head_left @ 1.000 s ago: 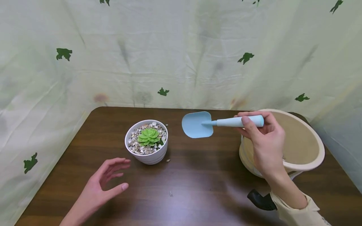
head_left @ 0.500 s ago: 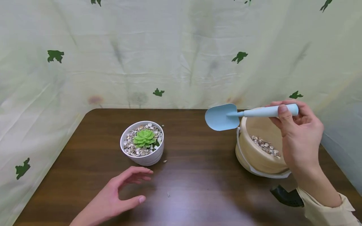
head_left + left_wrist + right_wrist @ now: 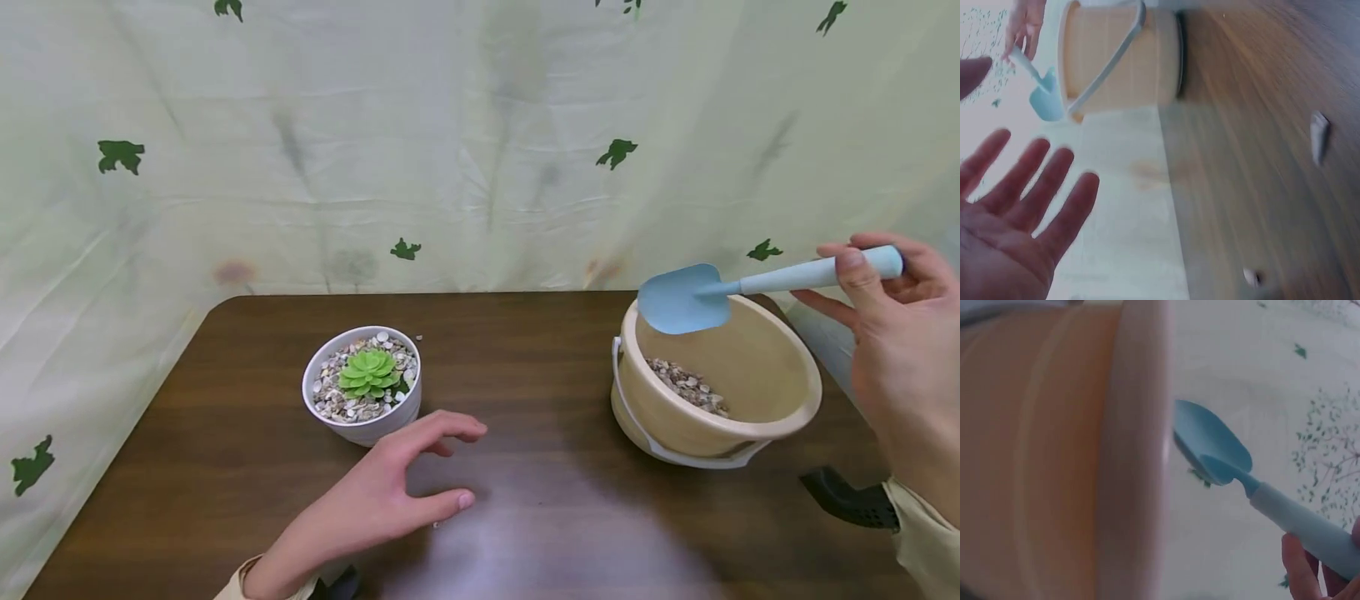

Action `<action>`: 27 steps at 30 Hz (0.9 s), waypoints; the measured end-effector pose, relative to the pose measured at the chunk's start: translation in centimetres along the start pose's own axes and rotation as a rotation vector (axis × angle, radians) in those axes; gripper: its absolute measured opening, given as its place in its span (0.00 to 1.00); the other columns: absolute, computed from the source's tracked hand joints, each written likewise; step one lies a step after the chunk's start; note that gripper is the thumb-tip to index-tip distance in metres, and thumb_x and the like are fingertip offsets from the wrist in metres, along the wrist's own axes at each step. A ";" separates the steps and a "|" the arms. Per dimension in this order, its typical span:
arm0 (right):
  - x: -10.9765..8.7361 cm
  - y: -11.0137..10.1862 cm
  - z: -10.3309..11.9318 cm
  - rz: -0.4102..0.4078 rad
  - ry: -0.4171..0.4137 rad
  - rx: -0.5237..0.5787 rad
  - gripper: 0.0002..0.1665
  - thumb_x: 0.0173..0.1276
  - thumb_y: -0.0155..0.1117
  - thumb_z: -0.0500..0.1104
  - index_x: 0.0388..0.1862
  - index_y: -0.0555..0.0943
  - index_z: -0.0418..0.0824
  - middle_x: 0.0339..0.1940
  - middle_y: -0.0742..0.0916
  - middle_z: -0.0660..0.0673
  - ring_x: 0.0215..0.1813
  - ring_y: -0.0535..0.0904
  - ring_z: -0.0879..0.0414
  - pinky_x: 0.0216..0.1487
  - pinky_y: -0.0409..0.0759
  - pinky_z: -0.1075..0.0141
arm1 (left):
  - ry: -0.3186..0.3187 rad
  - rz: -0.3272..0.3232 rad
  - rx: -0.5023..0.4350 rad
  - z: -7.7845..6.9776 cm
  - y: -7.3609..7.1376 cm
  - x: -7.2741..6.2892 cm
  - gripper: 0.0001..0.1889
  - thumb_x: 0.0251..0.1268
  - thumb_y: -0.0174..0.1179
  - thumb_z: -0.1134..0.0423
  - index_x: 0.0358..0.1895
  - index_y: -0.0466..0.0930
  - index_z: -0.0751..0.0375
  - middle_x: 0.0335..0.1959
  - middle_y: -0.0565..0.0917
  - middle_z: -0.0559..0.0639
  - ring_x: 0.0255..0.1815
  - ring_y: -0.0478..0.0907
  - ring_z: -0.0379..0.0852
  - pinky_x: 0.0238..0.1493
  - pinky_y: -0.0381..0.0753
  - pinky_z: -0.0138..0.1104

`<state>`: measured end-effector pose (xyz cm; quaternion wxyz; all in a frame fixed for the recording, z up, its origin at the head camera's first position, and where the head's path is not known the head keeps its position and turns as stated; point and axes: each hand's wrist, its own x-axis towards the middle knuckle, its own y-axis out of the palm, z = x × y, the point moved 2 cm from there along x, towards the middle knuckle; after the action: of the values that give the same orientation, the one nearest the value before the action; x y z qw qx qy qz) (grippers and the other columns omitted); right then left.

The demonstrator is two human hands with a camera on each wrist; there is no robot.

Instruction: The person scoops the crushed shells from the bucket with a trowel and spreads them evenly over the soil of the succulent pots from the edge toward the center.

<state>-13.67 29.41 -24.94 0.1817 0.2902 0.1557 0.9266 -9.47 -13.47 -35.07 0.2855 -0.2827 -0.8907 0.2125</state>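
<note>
My right hand (image 3: 903, 333) grips the pale handle of a light blue trowel (image 3: 686, 300) at the right of the head view. Its blade hangs above the far left rim of a cream bucket (image 3: 667, 425), and no load shows on it. Pebbles or shell bits (image 3: 686, 385) lie at the bottom of the bucket. My left hand (image 3: 375, 492) hovers over the table with fingers spread and nothing held, just in front of a white pot (image 3: 360, 429). A green succulent (image 3: 367, 373) sits in that pot among small stones. The right wrist view shows the trowel (image 3: 1213, 440) beyond the bucket's rim.
A dark wooden table (image 3: 510, 375) carries everything. A pale curtain (image 3: 450, 150) with green leaf shapes hangs behind it. Stray bits lie on the wood, including a slender one (image 3: 1319, 137) in the left wrist view. The bucket's handle (image 3: 637, 417) rests down along its side.
The right hand has carried the trowel rightward, from beside the bucket to over its rim. My left hand has moved right, past the pot's front. The view has shifted a little.
</note>
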 end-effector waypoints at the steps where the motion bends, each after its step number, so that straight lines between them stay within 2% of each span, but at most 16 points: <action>1: 0.1 -0.2 0.0 0.008 -0.004 -0.034 0.23 0.60 0.69 0.29 0.53 0.76 0.22 0.42 0.84 0.35 0.46 0.82 0.47 0.38 0.82 0.63 | -0.013 0.000 0.000 0.1 0.2 0.4 0.27 0.61 0.70 0.59 0.63 0.72 0.42 0.60 0.76 0.38 0.59 0.74 0.42 0.54 0.76 0.38; 6: 0.5 -1.3 -0.9 0.080 0.006 -0.249 0.23 0.60 0.68 0.27 0.56 0.78 0.26 0.40 0.85 0.40 0.42 0.84 0.53 0.36 0.81 0.69 | -0.102 -0.028 -0.048 0.7 1.7 3.0 0.26 0.62 0.69 0.57 0.62 0.73 0.41 0.59 0.76 0.35 0.59 0.73 0.40 0.56 0.75 0.40; 7: 0.6 -1.5 -1.1 0.098 0.015 -0.322 0.23 0.61 0.69 0.28 0.57 0.79 0.28 0.40 0.85 0.43 0.41 0.84 0.55 0.36 0.80 0.70 | -0.119 -0.037 -0.064 0.8 2.1 3.7 0.26 0.61 0.69 0.57 0.62 0.73 0.41 0.58 0.76 0.34 0.60 0.72 0.41 0.57 0.74 0.41; 13: 1.0 -2.2 -3.3 0.243 0.077 -0.582 0.18 0.63 0.69 0.31 0.52 0.81 0.31 0.37 0.87 0.50 0.37 0.85 0.63 0.35 0.80 0.72 | -0.199 -0.080 -0.066 1.4 5.0 7.9 0.27 0.61 0.68 0.54 0.63 0.73 0.45 0.59 0.75 0.36 0.62 0.70 0.40 0.60 0.71 0.41; 14: 1.0 -2.3 -3.7 0.270 0.084 -0.595 0.17 0.63 0.68 0.30 0.51 0.80 0.29 0.37 0.87 0.50 0.37 0.85 0.63 0.35 0.80 0.71 | -0.206 -0.080 -0.062 1.5 5.4 8.6 0.27 0.61 0.68 0.54 0.63 0.73 0.46 0.59 0.75 0.37 0.62 0.70 0.39 0.60 0.71 0.41; 16: 1.1 -2.2 -4.3 0.319 0.071 -0.709 0.16 0.64 0.68 0.33 0.50 0.80 0.30 0.37 0.86 0.51 0.36 0.85 0.64 0.36 0.80 0.72 | -0.221 -0.073 -0.061 1.7 6.2 9.9 0.28 0.61 0.68 0.52 0.64 0.72 0.47 0.60 0.74 0.39 0.62 0.69 0.39 0.60 0.71 0.40; 19: 1.0 -2.3 -4.9 0.386 0.068 -0.818 0.16 0.65 0.69 0.36 0.49 0.80 0.31 0.37 0.85 0.52 0.34 0.84 0.63 0.35 0.80 0.73 | -0.249 -0.057 -0.113 2.1 7.1 11.6 0.31 0.61 0.68 0.51 0.67 0.69 0.46 0.63 0.72 0.39 0.64 0.68 0.39 0.61 0.71 0.40; 24: 0.9 -2.4 -5.4 0.464 0.098 -0.998 0.16 0.67 0.68 0.45 0.49 0.80 0.37 0.35 0.84 0.57 0.32 0.84 0.67 0.34 0.79 0.77 | -0.253 -0.043 -0.212 2.5 8.3 14.2 0.41 0.58 0.70 0.49 0.74 0.59 0.37 0.70 0.65 0.37 0.68 0.65 0.41 0.62 0.70 0.43; 27: 0.9 -2.3 -5.5 0.490 0.136 -1.013 0.18 0.68 0.67 0.48 0.49 0.79 0.37 0.35 0.85 0.54 0.34 0.85 0.67 0.35 0.80 0.75 | -0.227 -0.022 -0.205 2.5 9.0 15.6 0.44 0.58 0.70 0.47 0.76 0.55 0.32 0.72 0.61 0.36 0.70 0.64 0.43 0.62 0.71 0.43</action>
<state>-17.07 30.89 -29.71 0.0676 0.1342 -0.3691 0.9172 -18.12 2.47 -35.77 0.1549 -0.2746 -0.9374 0.1478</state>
